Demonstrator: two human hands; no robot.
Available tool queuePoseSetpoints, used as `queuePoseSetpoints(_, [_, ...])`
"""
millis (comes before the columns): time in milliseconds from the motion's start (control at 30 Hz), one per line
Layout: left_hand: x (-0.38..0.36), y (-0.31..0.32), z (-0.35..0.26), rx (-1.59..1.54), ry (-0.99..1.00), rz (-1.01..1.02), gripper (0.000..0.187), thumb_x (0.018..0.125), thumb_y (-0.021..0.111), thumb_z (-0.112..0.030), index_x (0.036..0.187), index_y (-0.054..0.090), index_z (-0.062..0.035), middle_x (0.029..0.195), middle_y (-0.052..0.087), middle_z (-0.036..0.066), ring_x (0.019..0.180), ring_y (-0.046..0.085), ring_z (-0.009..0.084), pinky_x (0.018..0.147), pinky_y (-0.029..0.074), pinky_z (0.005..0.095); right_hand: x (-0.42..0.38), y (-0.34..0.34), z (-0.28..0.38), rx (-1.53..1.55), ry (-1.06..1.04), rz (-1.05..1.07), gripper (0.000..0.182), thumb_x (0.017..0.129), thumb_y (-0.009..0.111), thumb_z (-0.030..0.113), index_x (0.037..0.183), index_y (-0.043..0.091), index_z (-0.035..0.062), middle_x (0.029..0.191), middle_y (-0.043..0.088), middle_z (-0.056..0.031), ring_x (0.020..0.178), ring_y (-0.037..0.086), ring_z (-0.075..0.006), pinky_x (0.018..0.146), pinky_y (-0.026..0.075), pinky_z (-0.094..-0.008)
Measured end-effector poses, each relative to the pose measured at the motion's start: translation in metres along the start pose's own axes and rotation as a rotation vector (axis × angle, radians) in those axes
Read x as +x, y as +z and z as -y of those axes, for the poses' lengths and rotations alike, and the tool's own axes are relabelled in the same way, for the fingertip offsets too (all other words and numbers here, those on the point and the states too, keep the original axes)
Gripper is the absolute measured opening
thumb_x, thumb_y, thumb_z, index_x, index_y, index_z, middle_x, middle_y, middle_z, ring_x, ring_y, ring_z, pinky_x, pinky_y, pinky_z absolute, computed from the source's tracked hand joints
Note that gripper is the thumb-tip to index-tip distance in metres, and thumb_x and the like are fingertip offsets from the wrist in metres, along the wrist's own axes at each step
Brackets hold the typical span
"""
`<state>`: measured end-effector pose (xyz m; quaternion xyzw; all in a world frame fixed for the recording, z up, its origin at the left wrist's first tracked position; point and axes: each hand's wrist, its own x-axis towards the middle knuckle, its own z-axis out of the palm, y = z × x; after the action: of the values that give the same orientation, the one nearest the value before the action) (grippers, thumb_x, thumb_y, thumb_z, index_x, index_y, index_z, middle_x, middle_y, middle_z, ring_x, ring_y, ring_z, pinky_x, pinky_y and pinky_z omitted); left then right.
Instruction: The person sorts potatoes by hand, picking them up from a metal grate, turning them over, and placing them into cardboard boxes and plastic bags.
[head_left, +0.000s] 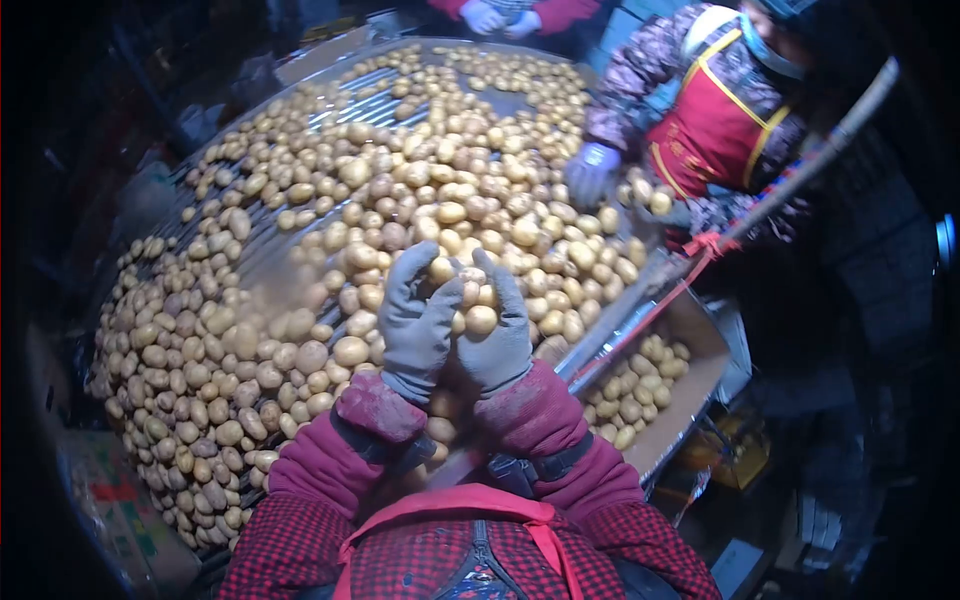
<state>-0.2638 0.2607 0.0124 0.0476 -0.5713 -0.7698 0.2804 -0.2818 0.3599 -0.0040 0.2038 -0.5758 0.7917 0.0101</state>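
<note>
Both of my hands wear grey gloves and are held close together, palms up, over a wide heap of potatoes (370, 190). My left hand (412, 328) curls round a potato (441, 269) between thumb and fingers. Beside it, my right hand (502, 345) cups several small potatoes (481, 320) against its palm. More potatoes of mixed sizes lie directly beyond and to the left of my fingers. Some potatoes below my wrists are partly hidden by my sleeves.
A roller table (270, 245) carries the heap. To the right, past a metal rail (625, 305), stands a cardboard box (690, 375) with potatoes. A co-worker in a red apron (705, 130) handles potatoes at the right; another person's gloved hands (500, 18) are at the far edge.
</note>
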Motion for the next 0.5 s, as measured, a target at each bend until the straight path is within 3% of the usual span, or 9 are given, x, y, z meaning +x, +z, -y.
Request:
queuePoseSetpoints(33, [-0.007, 0.011, -0.004, -0.114, -0.034, -0.007, 0.052, 0.096, 0.072, 0.003, 0.143, 0.051, -0.0003, 0.125, 0.066, 0.010, 0.111, 0.068, 0.0164, 0.097, 0.058, 0.0300, -0.005, 0.001, 0.015, 0.004, 0.059, -0.075, 0.059, 0.100, 0.061, -0.001, 0.155, 0.039, -0.0028, 0.137, 0.065, -0.0202, 0.132, 0.060, -0.0260, 0.112, 0.049, -0.0355])
queuePoseSetpoints(100, [-0.022, 0.030, -0.018, -0.262, -0.036, 0.062, 0.049, 0.098, 0.066, 0.005, 0.144, 0.050, 0.0010, 0.127, 0.064, 0.011, 0.114, 0.066, 0.0182, 0.099, 0.057, 0.0310, -0.015, -0.011, 0.036, -0.080, 0.011, -0.090, 0.062, 0.098, 0.062, -0.004, 0.156, 0.039, -0.0014, 0.141, 0.063, -0.0203, 0.132, 0.061, -0.0260, 0.112, 0.050, -0.0357])
queuePoseSetpoints(133, [-0.032, 0.039, -0.025, -0.248, -0.041, 0.090, 0.048, 0.096, 0.068, 0.004, 0.142, 0.052, 0.0013, 0.126, 0.065, 0.012, 0.115, 0.066, 0.0204, 0.101, 0.055, 0.0352, -0.022, -0.018, 0.045, -0.142, -0.026, -0.079, 0.065, 0.096, 0.063, -0.008, 0.156, 0.039, 0.0001, 0.144, 0.061, -0.0204, 0.131, 0.061, -0.0260, 0.111, 0.051, -0.0358])
queuePoseSetpoints(167, [-0.040, 0.044, -0.021, -0.107, 0.078, 0.161, 0.046, 0.096, 0.068, 0.004, 0.141, 0.054, 0.0012, 0.128, 0.065, 0.012, 0.116, 0.066, 0.0214, 0.103, 0.054, 0.0357, -0.030, -0.026, 0.053, -0.119, -0.034, -0.103, 0.068, 0.095, 0.066, -0.007, 0.158, 0.039, 0.0003, 0.142, 0.062, -0.0185, 0.127, 0.063, -0.0248, 0.110, 0.052, -0.0368])
queuePoseSetpoints(267, [-0.062, 0.060, -0.009, 0.078, 0.311, 0.362, 0.041, 0.095, 0.071, 0.000, 0.134, 0.061, 0.0008, 0.126, 0.067, 0.016, 0.115, 0.065, 0.0251, 0.103, 0.052, 0.0388, -0.058, -0.048, 0.070, 0.187, 0.140, -0.273, 0.051, 0.108, 0.048, 0.003, 0.159, 0.041, 0.0023, 0.143, 0.059, -0.0131, 0.125, 0.061, -0.0220, 0.109, 0.051, -0.0333])
queuePoseSetpoints(333, [-0.087, 0.077, -0.006, -0.048, 0.131, 0.340, 0.037, 0.095, 0.071, -0.004, 0.131, 0.063, 0.0009, 0.123, 0.068, 0.016, 0.114, 0.065, 0.0273, 0.102, 0.051, 0.0404, -0.077, -0.058, 0.080, -0.075, 0.082, -0.332, 0.047, 0.112, 0.039, 0.009, 0.159, 0.041, 0.0034, 0.141, 0.059, -0.0111, 0.126, 0.059, -0.0193, 0.108, 0.051, -0.0303])
queuePoseSetpoints(400, [-0.100, 0.088, -0.008, 0.115, 0.267, 0.388, 0.034, 0.096, 0.071, -0.008, 0.128, 0.065, 0.0011, 0.122, 0.068, 0.017, 0.114, 0.065, 0.0287, 0.102, 0.051, 0.0417, -0.094, -0.074, 0.073, 0.002, 0.132, -0.400, 0.048, 0.113, 0.043, 0.023, 0.158, 0.043, 0.0051, 0.134, 0.060, -0.0086, 0.120, 0.060, -0.0162, 0.103, 0.052, -0.0286])
queuePoseSetpoints(467, [-0.111, 0.089, 0.001, 0.163, 0.323, 0.464, 0.039, 0.095, 0.071, -0.012, 0.130, 0.063, 0.0014, 0.128, 0.065, 0.018, 0.115, 0.063, 0.0295, 0.103, 0.049, 0.0417, -0.102, -0.081, 0.082, 0.434, 0.260, -0.515, 0.051, 0.112, 0.046, 0.031, 0.157, 0.045, 0.0069, 0.131, 0.060, -0.0079, 0.120, 0.060, -0.0166, 0.102, 0.052, -0.0284])
queuePoseSetpoints(500, [-0.117, 0.093, 0.005, 0.157, 0.322, 0.494, 0.041, 0.094, 0.071, -0.013, 0.132, 0.062, 0.0011, 0.130, 0.064, 0.018, 0.116, 0.063, 0.0298, 0.103, 0.049, 0.0417, -0.106, -0.079, 0.107, 0.470, 0.283, -0.561, 0.053, 0.111, 0.049, 0.036, 0.156, 0.047, 0.0099, 0.128, 0.061, -0.0064, 0.118, 0.061, -0.0161, 0.100, 0.053, -0.0282])
